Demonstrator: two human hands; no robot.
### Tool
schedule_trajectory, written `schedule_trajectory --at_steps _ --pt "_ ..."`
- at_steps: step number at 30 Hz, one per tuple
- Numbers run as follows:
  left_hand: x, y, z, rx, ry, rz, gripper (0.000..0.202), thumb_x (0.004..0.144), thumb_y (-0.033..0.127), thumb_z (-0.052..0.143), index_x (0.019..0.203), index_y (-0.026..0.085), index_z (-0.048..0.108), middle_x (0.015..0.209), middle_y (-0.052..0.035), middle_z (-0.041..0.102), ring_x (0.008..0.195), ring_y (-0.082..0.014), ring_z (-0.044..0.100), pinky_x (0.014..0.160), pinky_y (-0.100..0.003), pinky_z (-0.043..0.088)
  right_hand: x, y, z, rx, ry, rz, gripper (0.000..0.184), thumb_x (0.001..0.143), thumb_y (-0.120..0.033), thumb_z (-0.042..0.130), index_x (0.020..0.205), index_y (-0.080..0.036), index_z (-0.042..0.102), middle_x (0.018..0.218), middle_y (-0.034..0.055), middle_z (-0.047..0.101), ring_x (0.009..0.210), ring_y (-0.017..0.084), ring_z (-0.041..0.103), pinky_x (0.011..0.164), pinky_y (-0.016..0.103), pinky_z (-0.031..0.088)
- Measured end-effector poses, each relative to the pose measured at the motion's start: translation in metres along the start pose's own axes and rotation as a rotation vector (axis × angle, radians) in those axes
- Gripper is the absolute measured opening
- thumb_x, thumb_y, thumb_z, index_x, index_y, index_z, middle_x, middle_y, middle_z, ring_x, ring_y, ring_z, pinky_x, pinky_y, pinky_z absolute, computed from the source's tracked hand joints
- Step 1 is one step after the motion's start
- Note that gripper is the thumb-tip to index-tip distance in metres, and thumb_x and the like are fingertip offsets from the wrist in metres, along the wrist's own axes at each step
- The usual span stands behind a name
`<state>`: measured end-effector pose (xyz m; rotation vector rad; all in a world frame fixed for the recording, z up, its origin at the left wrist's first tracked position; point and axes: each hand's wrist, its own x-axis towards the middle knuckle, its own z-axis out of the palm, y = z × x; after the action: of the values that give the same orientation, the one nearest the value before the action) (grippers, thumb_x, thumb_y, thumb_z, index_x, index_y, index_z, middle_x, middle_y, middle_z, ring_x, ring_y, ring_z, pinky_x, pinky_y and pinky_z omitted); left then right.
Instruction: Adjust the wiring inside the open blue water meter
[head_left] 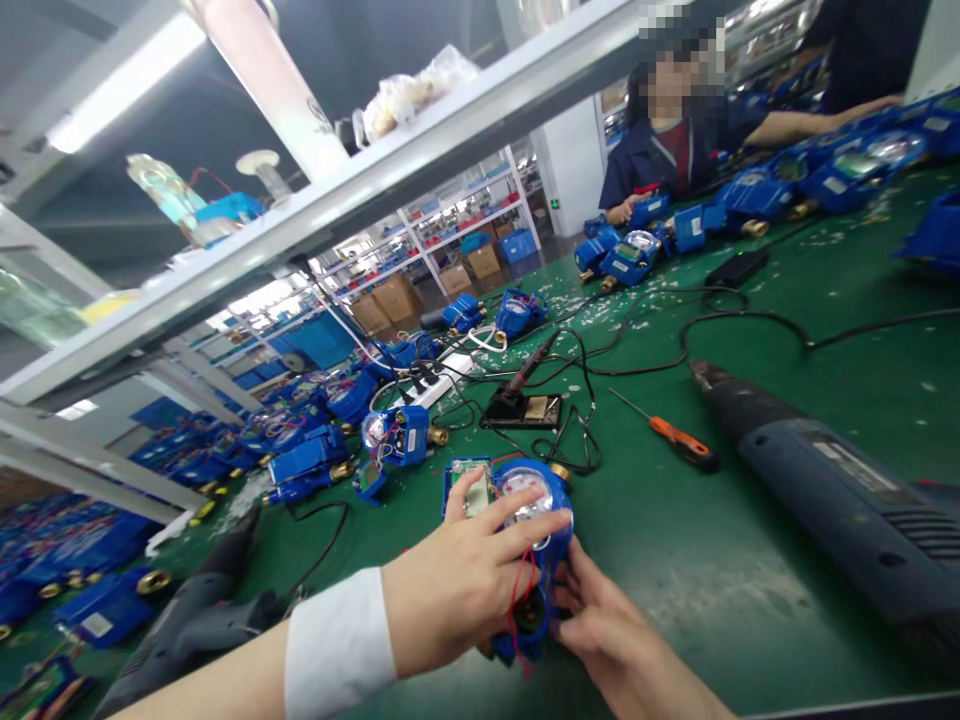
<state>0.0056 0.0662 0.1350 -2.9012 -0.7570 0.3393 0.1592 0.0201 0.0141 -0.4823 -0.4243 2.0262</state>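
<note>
A blue water meter (pixel 556 530) with a round clear dial, a brass pipe end and loose red wires sits low in the middle of the head view. My left hand (pixel 480 565), above a white cuff, lies across its top, fingers over the dial and gripping the body. My right hand (pixel 607 620) holds the meter's lower right side, its fingertips partly hidden behind the housing. Beside the dial, under my left index finger, a green circuit board (pixel 471 472) shows in a blue casing. The meter's underside is hidden.
Past the meter are a soldering iron (pixel 532 365) on its stand, a white power strip (pixel 442 383) and tangled black cables. An orange screwdriver (pixel 684 443) and a heat gun (pixel 832 500) lie right. Several meters crowd the left. A co-worker (pixel 675 150) sits opposite, beneath a shelf (pixel 420 140).
</note>
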Motion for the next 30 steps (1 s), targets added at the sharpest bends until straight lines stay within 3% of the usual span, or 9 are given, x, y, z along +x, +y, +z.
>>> schedule_trajectory --at_steps 3,6,9,14,17,21,25,30 --pt "0.003 -0.003 -0.001 -0.026 0.022 -0.027 0.025 0.078 0.041 0.070 0.094 0.023 0.062 0.151 0.0005 0.041 0.140 -0.0285 0.030 0.103 -0.046 -0.035 0.008 0.006 -0.006 -0.050 -0.046 0.025 0.107 0.049 -0.007 0.057 0.149 -0.026 0.022 0.115 0.0005 0.063 0.098 0.018 0.060 0.076 0.024 0.049" --pt "0.007 0.000 0.005 -0.032 0.092 -0.003 0.025 0.084 0.046 0.062 0.092 0.022 0.063 0.146 -0.0004 0.049 0.135 -0.0277 0.038 0.105 -0.046 -0.033 0.014 0.017 -0.015 -0.119 -0.065 -0.027 0.116 0.054 -0.018 0.076 0.151 -0.028 0.014 0.131 0.0037 0.054 0.119 0.026 0.052 0.091 0.034 0.047" --pt "0.010 0.004 0.012 -0.108 0.139 -0.041 0.022 0.085 0.044 0.060 0.089 0.022 0.063 0.140 0.0006 0.056 0.135 -0.0240 0.040 0.112 -0.044 -0.021 0.015 0.027 -0.022 -0.189 -0.080 -0.084 0.121 0.049 -0.031 0.088 0.149 -0.030 0.021 0.136 0.0066 0.051 0.127 0.032 0.045 0.097 0.041 0.044" --pt "0.013 0.005 0.017 -0.288 0.146 -0.093 0.018 0.079 0.036 0.065 0.090 0.022 0.064 0.132 -0.0015 0.063 0.131 -0.0252 0.045 0.114 -0.046 0.005 0.011 0.025 -0.020 -0.268 -0.045 -0.118 0.115 0.050 -0.043 0.089 0.146 -0.027 0.030 0.140 0.0091 0.046 0.135 0.033 0.033 0.105 0.043 0.037" --pt "0.015 0.003 0.017 -0.362 0.181 -0.115 0.016 0.077 0.032 0.066 0.090 0.023 0.062 0.133 0.0022 0.062 0.128 -0.0227 0.047 0.113 -0.043 0.006 0.010 0.020 -0.015 -0.313 -0.016 -0.170 0.110 0.053 -0.049 0.087 0.145 -0.024 0.032 0.144 0.0094 0.041 0.140 0.033 0.025 0.110 0.043 0.032" --pt "0.014 -0.001 0.020 -0.401 0.210 -0.089 0.019 0.077 0.039 0.069 0.086 0.024 0.061 0.128 0.0073 0.065 0.125 -0.0208 0.049 0.112 -0.041 0.003 0.011 0.015 -0.018 -0.424 -0.047 -0.188 0.104 0.058 -0.049 0.085 0.145 -0.021 0.034 0.146 0.0123 0.037 0.140 0.035 0.023 0.112 0.047 0.027" --pt "0.012 -0.005 0.022 -0.416 0.231 -0.078 0.026 0.085 0.051 0.061 0.089 0.025 0.062 0.131 0.0042 0.063 0.128 -0.0205 0.046 0.113 -0.041 0.001 0.009 0.017 -0.022 -0.481 0.018 -0.192 0.102 0.057 -0.045 0.086 0.144 -0.022 0.036 0.147 0.0112 0.037 0.141 0.036 0.019 0.113 0.049 0.025" --pt "0.016 -0.004 0.017 -0.408 0.198 -0.047 0.029 0.082 0.052 0.063 0.086 0.024 0.065 0.132 0.0016 0.063 0.127 -0.0202 0.048 0.114 -0.038 0.013 0.015 0.015 -0.015 -0.408 0.033 -0.217 0.089 0.049 -0.044 0.089 0.129 -0.030 0.052 0.136 0.0031 0.049 0.138 0.035 0.027 0.112 0.046 0.032"
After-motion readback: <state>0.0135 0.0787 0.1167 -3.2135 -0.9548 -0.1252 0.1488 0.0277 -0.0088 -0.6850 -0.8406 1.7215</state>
